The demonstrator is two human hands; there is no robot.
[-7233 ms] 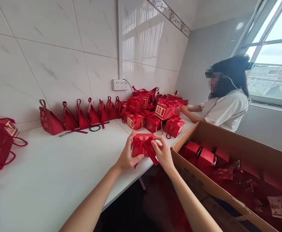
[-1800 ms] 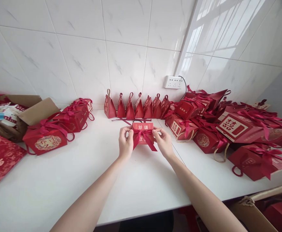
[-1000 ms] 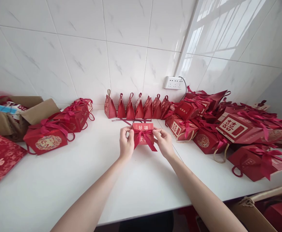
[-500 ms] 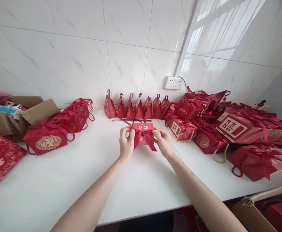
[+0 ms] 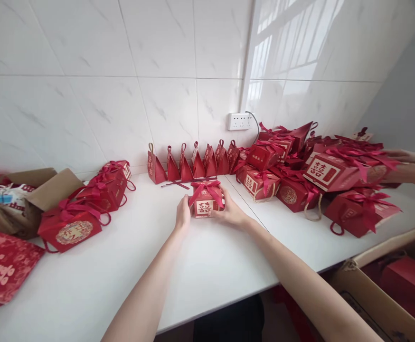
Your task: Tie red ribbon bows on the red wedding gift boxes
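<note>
A small red gift box point(image 5: 205, 201) with a ribbon bow on top and a gold double-happiness label facing me stands on the white counter point(image 5: 200, 266). My left hand point(image 5: 183, 214) grips its left side. My right hand point(image 5: 231, 212) wraps its right side. Behind the box a row of red triangular pouches point(image 5: 193, 161) leans along the tiled wall.
A heap of red ribboned boxes point(image 5: 310, 173) fills the counter's right part, where another person's hands point(image 5: 409, 159) reach in. More red boxes point(image 5: 86, 204) and an open cardboard box point(image 5: 22, 199) sit at the left. A carton point(image 5: 381, 294) stands below at the right. A wall socket point(image 5: 240, 121) is behind.
The small box, held up with its top toward me before, now stands on the counter with its front label facing me. Both hands came down with it. Another person's hands appeared at right.
</note>
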